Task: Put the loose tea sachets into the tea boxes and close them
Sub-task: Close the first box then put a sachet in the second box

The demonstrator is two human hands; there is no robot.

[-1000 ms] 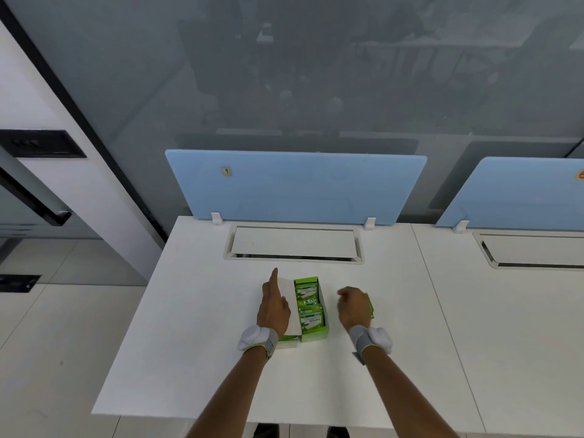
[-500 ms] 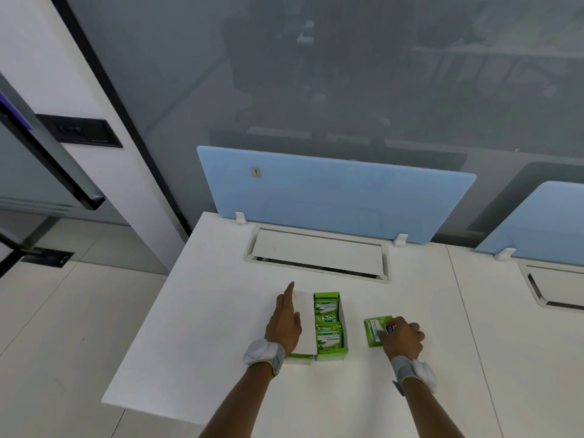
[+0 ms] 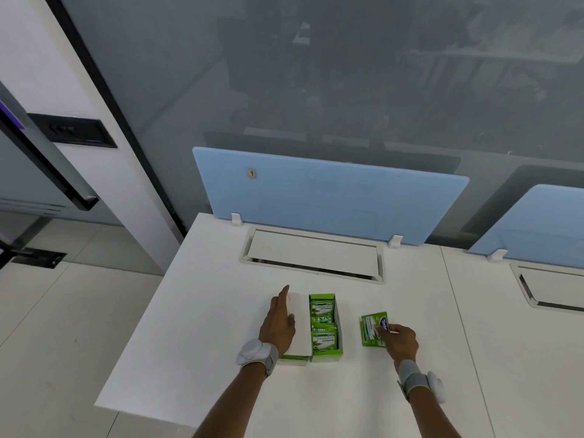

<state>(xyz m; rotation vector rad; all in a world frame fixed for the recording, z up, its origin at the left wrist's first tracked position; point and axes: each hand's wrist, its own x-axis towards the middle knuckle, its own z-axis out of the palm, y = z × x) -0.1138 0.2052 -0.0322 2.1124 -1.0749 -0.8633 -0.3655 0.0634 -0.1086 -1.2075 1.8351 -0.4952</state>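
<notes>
A white desk (image 3: 196,343) carries an open green cardboard tea box (image 3: 325,354) holding green sachets. The left hand (image 3: 278,324) lies flat on the box's white opened lid (image 3: 300,324). The right hand (image 3: 399,339) touches loose green paper sachets (image 3: 369,330) lying beside the box.

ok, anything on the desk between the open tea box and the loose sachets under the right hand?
No. Head view shows bare white desk between the tea box and the sachets.

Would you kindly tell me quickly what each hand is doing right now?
Left hand: open, flat on the white box lid, holding nothing.
Right hand: fingers on the loose tea sachet on the table; grip cannot be told.
</notes>
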